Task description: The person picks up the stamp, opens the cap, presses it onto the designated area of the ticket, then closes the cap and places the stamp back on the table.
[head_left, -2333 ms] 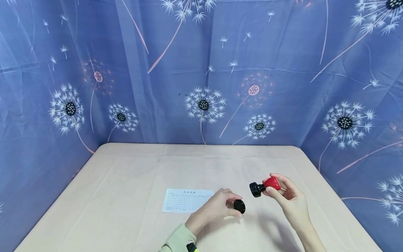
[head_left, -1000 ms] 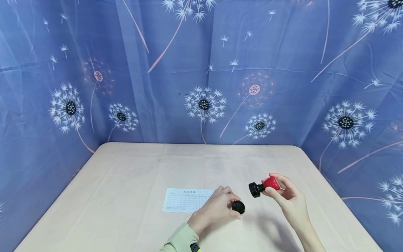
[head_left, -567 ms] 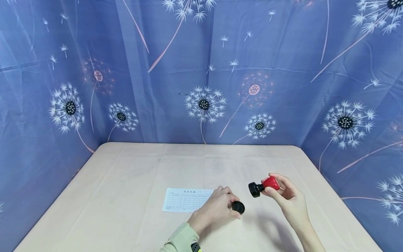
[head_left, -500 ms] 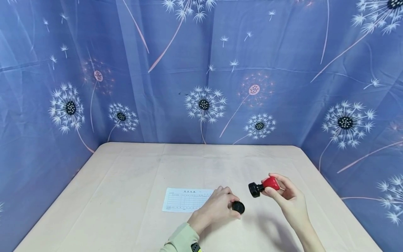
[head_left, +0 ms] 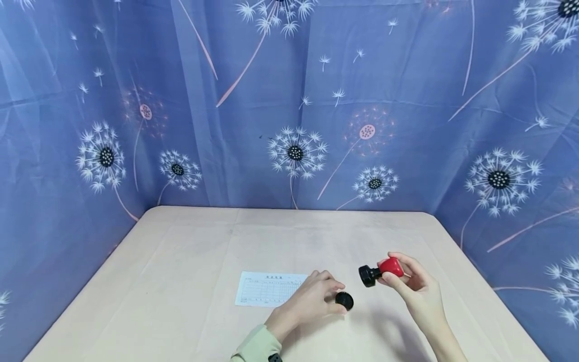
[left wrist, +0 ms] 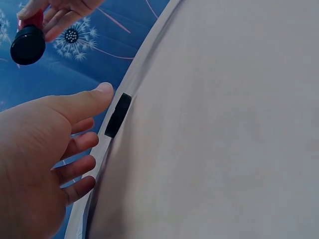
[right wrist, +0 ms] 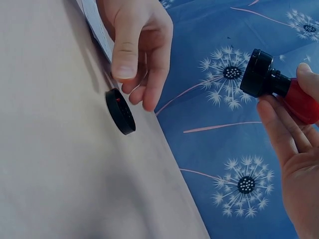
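Observation:
My right hand (head_left: 422, 294) grips a stamp (head_left: 391, 267) by its red handle, in the air at the right of the table. The stamp's round black head tilts toward the left. On the cloth lies a small round black cap (head_left: 345, 301), hollow side showing. My left hand (head_left: 307, 300) is right beside it with thumb and fingers spread. The right wrist view shows a small gap between those fingers and the cap (right wrist: 119, 112). Both the cap (left wrist: 118, 115) and the stamp head (left wrist: 28, 46) appear in the left wrist view.
A printed paper form (head_left: 258, 289) lies on the pale tablecloth (head_left: 190, 261), partly behind my left hand. Blue dandelion-patterned curtains (head_left: 235, 166) enclose the table at the back and both sides.
My left hand has let go of the cap, which it pinched in the earlier frames; its fingers have parted. The right hand with the stamp has hardly moved. The view has shifted slightly.

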The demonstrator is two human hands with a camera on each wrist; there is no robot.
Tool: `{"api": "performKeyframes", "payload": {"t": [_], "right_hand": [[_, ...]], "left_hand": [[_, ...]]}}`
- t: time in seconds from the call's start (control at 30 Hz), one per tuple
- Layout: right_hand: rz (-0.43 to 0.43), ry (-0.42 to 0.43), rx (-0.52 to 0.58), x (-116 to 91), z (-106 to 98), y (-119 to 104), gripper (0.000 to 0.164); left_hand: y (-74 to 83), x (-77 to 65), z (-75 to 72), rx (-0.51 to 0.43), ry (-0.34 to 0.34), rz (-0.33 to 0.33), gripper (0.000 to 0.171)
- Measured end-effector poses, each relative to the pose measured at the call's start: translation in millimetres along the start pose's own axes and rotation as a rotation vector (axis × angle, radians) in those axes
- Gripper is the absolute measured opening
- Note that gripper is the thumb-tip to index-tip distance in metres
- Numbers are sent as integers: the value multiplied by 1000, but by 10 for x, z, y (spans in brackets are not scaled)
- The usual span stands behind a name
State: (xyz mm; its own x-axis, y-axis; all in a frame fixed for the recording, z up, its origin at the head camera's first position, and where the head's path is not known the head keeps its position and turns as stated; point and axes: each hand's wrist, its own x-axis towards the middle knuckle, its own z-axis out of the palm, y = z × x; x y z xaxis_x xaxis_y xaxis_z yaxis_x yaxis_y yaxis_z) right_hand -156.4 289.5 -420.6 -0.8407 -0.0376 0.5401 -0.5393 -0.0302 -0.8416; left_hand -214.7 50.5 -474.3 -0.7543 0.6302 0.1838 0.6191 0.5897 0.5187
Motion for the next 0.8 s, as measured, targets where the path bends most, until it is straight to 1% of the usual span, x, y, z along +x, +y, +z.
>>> {"api": "performKeyframes", "payload": {"t": [0.13,0.33,0.5,0.73,0.8], "right_hand": [[-1,-2,6,-8,3,6,44],[-7,-7,19,-3,11,-5,44],[-9,-5,16,6,29,-23,44],[-24,-20,29,24,57,-18,44],[-24,-17,28,27,62,-17,44]], "left_hand": [[-4,-49,-55,-22,9,3,48],[-74,-121,-154,-68,57,-19,43],[-178,-232,-216,-104,57,-40,41],[-345,-427,-400,-116,126,-89,38],[-374,-459,-441,-121,128,-103,38]]}}
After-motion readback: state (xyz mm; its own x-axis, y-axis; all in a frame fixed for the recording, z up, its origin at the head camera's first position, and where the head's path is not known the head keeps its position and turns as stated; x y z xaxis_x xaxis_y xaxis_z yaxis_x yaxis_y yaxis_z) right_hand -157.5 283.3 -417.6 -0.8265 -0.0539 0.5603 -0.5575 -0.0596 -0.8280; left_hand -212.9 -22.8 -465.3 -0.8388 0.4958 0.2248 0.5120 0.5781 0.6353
